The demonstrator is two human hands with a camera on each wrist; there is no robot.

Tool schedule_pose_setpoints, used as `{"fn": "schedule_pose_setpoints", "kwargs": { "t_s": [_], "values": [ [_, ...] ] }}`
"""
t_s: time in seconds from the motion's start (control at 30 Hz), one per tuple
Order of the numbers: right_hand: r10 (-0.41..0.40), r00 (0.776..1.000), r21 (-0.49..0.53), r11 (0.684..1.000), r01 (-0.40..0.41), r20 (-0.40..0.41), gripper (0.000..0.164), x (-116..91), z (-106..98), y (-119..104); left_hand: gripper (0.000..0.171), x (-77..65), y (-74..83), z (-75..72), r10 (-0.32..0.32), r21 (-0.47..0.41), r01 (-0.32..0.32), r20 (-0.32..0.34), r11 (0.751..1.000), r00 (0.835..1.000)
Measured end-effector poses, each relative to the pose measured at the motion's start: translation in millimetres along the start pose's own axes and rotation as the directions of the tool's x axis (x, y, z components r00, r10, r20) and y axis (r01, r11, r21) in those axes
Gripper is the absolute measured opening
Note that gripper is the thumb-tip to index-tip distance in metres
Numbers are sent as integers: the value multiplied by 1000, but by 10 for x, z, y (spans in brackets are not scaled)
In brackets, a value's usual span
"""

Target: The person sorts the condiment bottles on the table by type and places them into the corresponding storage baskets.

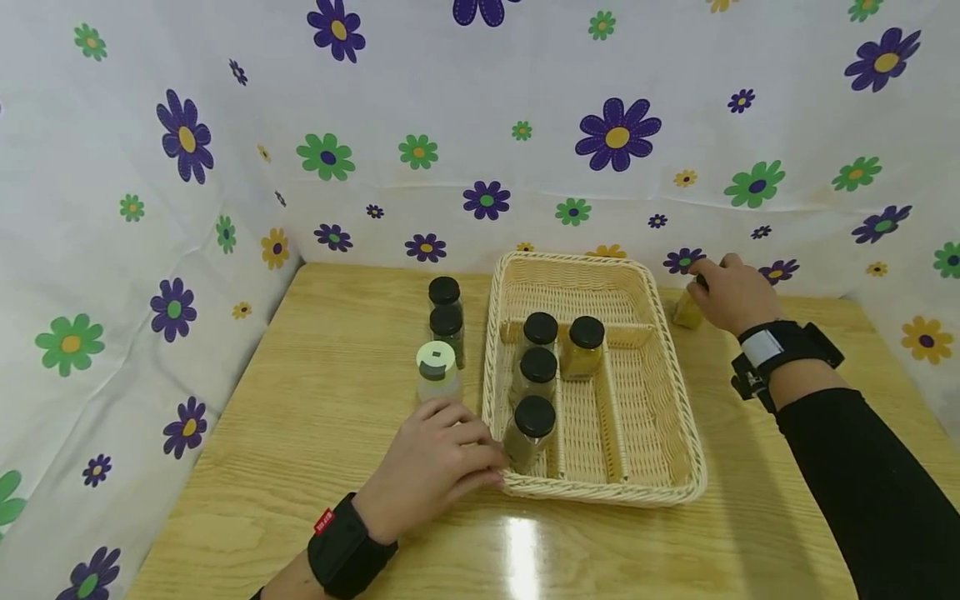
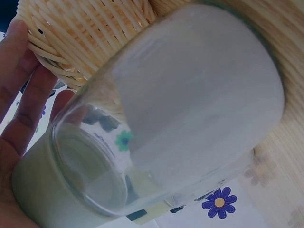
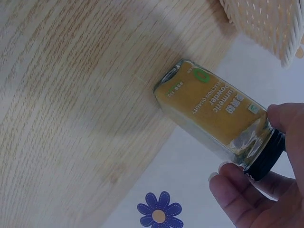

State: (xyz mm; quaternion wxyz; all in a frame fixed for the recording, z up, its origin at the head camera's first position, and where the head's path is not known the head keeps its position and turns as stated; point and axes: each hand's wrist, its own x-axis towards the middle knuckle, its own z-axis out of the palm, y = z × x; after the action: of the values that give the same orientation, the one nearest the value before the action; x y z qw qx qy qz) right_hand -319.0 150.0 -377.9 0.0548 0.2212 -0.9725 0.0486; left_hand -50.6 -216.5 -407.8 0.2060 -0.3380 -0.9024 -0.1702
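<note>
My right hand (image 1: 738, 296) is right of the wicker basket, pinching a glass jar of turmeric powder (image 3: 209, 107) near its black lid. That jar's label and yellow-brown contents show in the right wrist view. My left hand (image 1: 442, 454) touches the basket (image 1: 600, 492) at its near left corner, fingers extended to the rim. Beside its palm in the left wrist view is a clear jar (image 2: 190, 95) with a pale green lid and a blank whitish side; the head view hides this jar. Just beyond the left hand stands a jar with a pale, dark-marked lid (image 1: 437, 360).
Three black-lidded jars (image 1: 537, 375) line the basket's left compartment. A yellow-filled jar (image 1: 583, 350) stands in its middle one. Two more black-lidded jars (image 1: 446, 325) are on the wooden table (image 1: 337, 375), left of the basket. A flowered cloth (image 1: 525, 100) hangs behind.
</note>
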Motion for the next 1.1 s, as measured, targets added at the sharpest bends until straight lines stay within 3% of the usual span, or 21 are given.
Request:
{"fn": "schedule_pose_setpoints", "kwargs": {
  "t_s": [0.57, 0.77, 1.1],
  "values": [
    [-9, 1000, 5, 1000, 9, -8, 23, -83, -64, 15, 12, 4, 7, 8, 0, -6, 0, 7, 1000, 1000],
    [-44, 997, 11, 999, 45, -65, 22, -185, -109, -7, 11, 0, 9, 31, -4, -22, 4, 10, 1000, 1000],
    [-76, 984, 29, 996, 82, -160, 21, -446, -383, -150, 11, 9, 14, 24, 0, -24, 0, 2, 1000, 1000]
  ]
}}
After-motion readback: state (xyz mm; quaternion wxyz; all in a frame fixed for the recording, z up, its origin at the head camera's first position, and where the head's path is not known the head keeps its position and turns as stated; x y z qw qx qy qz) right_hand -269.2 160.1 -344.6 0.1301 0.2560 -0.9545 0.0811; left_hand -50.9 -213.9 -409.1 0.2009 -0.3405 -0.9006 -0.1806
